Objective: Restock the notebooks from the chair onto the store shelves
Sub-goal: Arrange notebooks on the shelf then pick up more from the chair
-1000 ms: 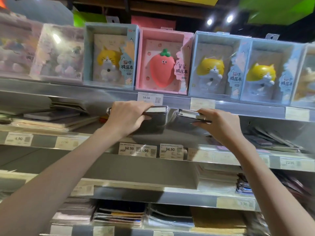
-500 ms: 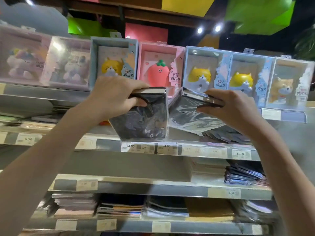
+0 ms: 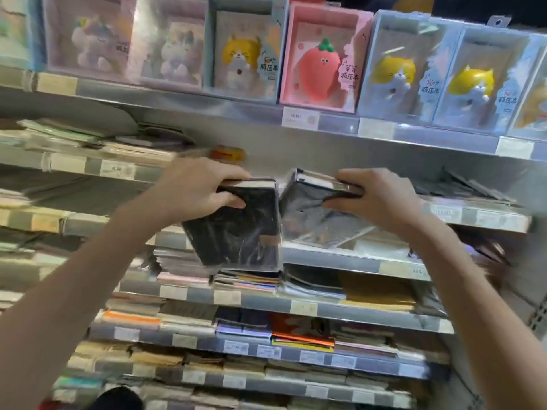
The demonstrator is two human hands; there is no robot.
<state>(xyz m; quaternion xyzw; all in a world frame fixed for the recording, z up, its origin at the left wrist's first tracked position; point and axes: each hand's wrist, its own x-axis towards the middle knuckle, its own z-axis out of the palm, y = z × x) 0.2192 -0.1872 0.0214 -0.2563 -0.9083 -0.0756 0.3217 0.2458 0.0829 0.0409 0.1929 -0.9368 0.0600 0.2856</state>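
Two black notebooks in clear plastic wrap are held up side by side in front of the store shelves. My left hand (image 3: pixel 192 184) grips the top edge of the left notebook (image 3: pixel 236 232), which hangs upright and slightly tilted. The top edge of the right notebook (image 3: pixel 310 211) is gripped by my right hand (image 3: pixel 376 196), and this notebook leans away towards the shelf (image 3: pixel 340 258). The two notebooks nearly touch at their inner edges. The chair is out of view.
Boxed plush-cover notebooks, among them a pink strawberry box (image 3: pixel 319 60), line the top shelf. Flat stacks of notebooks fill the tiers below, each with price labels on its rail. A loose pile of dark notebooks (image 3: pixel 461 187) lies on the shelf to the right.
Both hands have come back out from the shelf with the notebooks and dropped lower. The view has tilted down, so more of the lower shelves shows.
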